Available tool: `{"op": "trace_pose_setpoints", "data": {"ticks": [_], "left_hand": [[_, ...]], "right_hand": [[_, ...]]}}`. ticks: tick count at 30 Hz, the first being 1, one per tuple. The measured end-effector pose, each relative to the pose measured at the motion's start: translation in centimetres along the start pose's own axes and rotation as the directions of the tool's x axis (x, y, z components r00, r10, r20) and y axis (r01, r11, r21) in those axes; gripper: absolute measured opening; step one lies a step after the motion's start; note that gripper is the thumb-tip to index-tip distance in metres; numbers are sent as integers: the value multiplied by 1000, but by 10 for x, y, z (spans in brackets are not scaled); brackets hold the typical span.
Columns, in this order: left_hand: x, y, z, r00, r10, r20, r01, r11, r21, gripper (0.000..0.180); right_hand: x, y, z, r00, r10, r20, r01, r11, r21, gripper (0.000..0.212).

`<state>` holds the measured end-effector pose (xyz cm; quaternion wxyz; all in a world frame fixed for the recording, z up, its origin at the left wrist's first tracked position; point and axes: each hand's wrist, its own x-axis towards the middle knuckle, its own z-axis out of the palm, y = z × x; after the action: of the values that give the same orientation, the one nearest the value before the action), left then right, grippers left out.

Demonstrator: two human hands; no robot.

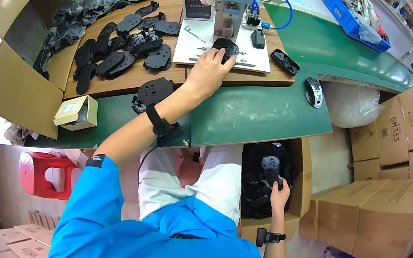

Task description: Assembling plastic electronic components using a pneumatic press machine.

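Observation:
At the bench press [233, 1], my left hand [208, 71] reaches forward onto the white base plate [184, 50]. Its fingers are closed on a black plastic mouse part [225, 45] lying under the press head. Low on the right, my right hand [280, 195] is over an open carton [306, 174] of dark parts. Thumb and fingers there pinch a black plastic part [272, 177], whose exact kind is hard to make out. A greyish piece [270, 163] is just beyond it.
Many loose black plastic parts [121, 47] lie on the wooden board left of the press. Bagged parts [75, 12] line an open carton [22, 91]. A small yellowish box [76, 113] sits at the green bench's front edge. Stacked cartons [368, 213] stand at right; a red stool [41, 173] is below left.

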<state>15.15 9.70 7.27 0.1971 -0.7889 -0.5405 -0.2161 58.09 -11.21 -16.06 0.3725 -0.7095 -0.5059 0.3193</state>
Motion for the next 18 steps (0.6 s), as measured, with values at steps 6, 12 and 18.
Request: {"op": "trace_pose_setpoints", "data": {"ticks": [6, 12, 18], "left_hand": [[-5, -4, 0, 999, -18, -34, 19, 1000, 23, 53], [7, 3, -5, 994, 14, 109, -23, 996, 85, 54], [-8, -21, -6, 993, 112, 37, -112, 994, -9, 51]], "right_hand": [[3, 4, 6, 997, -42, -70, 34, 993, -116, 29], [-1, 14, 14, 996, 84, -36, -89, 980, -180, 31], [12, 20, 14, 998, 7, -60, -19, 977, -212, 30]]}}
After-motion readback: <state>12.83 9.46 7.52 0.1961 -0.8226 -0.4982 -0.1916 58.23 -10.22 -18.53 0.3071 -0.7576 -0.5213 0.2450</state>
